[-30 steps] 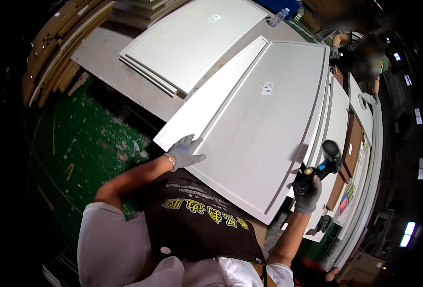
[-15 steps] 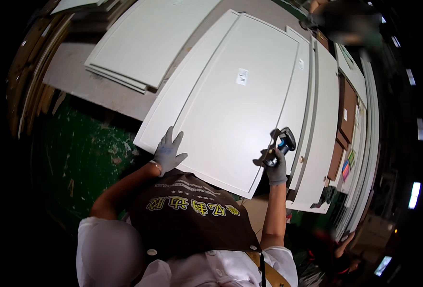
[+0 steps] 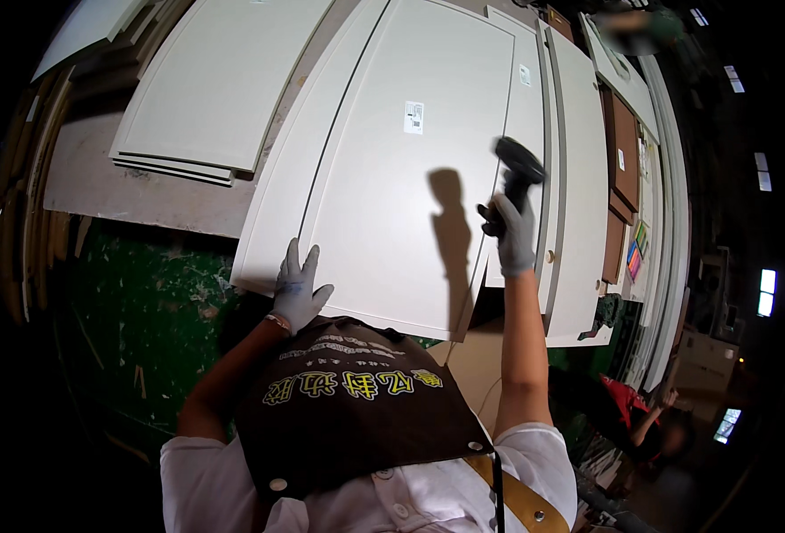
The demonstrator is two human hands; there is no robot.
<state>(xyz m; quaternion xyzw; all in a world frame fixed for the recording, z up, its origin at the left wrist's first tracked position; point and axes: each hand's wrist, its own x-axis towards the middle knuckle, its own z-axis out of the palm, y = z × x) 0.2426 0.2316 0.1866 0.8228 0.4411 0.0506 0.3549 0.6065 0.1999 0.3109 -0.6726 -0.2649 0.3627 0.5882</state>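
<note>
A black pistol-shaped barcode scanner (image 3: 518, 163) is upheld over the right side of a white panel (image 3: 392, 222), in the grip of my gloved right hand (image 3: 518, 238). It casts a long shadow across the panel's face. My left hand (image 3: 298, 291), also in a grey-white glove, rests with fingers spread on the near edge of the panels. The panel lies flat upon another white panel (image 3: 284, 178), whose margin shows on the left. A white printed label (image 3: 414, 117) is stuck on the upper panel, beyond both hands.
More white panels (image 3: 206, 80) are stacked at the far left. To the right are a long white panel (image 3: 579, 178), brown panels (image 3: 621, 142) and a cardboard box (image 3: 708, 360). A person in red and black (image 3: 623, 404) is at the lower right. Green floor (image 3: 143, 311) shows at left.
My right hand has moved away from my body and raised the scanner, turning it. My left hand stays on the panel edge. The whole view has shifted slightly.
</note>
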